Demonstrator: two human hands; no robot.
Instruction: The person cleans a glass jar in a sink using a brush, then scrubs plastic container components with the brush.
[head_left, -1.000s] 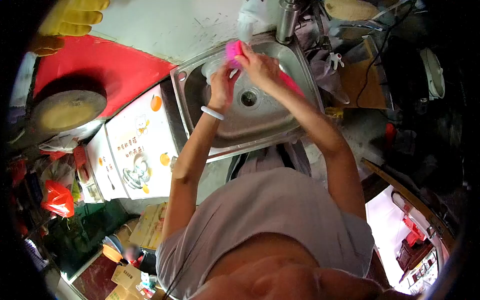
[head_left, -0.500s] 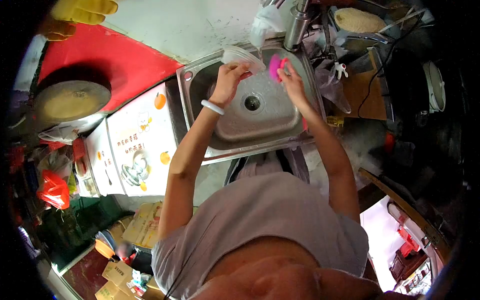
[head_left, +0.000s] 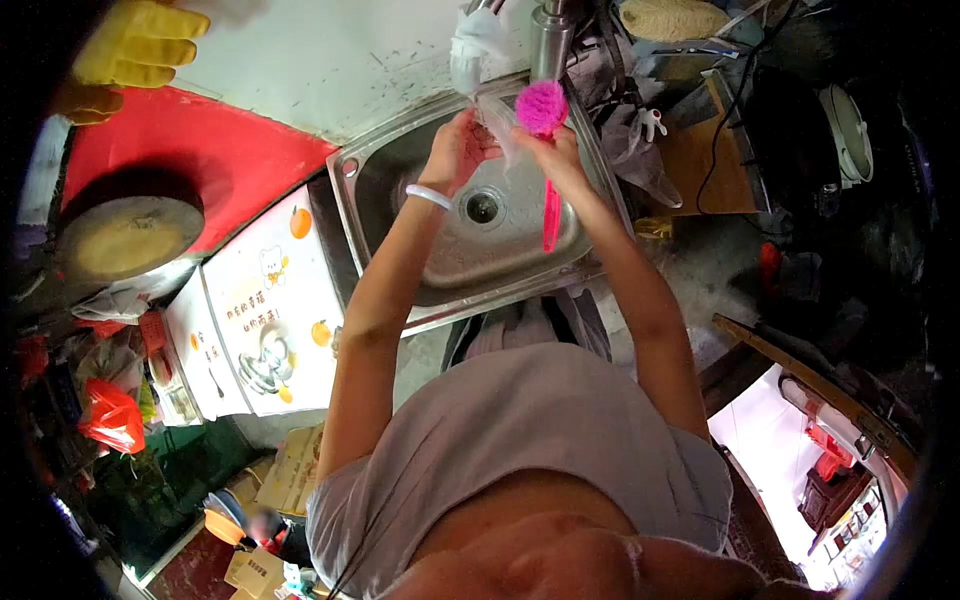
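Over a stainless steel sink [head_left: 455, 262], a clear plastic container [head_left: 500, 122] is under the faucet, whose spout [head_left: 467, 65] is wrapped in white material. My right hand [head_left: 555, 152] holds a pink brush [head_left: 542, 108], its round bristle head up and its long handle hanging down over the basin. The fingers of that hand also touch the container's right side. My left hand [head_left: 460, 153], with a white bangle at the wrist, is at the container's left side, fingers partly curled and apart; whether it grips the container is unclear.
Yellow gloves [head_left: 140, 45] hang at the upper left above a red surface [head_left: 240, 150]. Beside it is a round board [head_left: 130, 238]. A white printed cover [head_left: 270, 310] lies left of the sink. A metal cylinder [head_left: 551, 42] stands behind the sink, and a loofah [head_left: 672, 18] lies at the upper right.
The container has turned from lying tilted in my left hand to hanging upright between both hands. My right hand and the brush have moved in beside it, the bristles now facing up.
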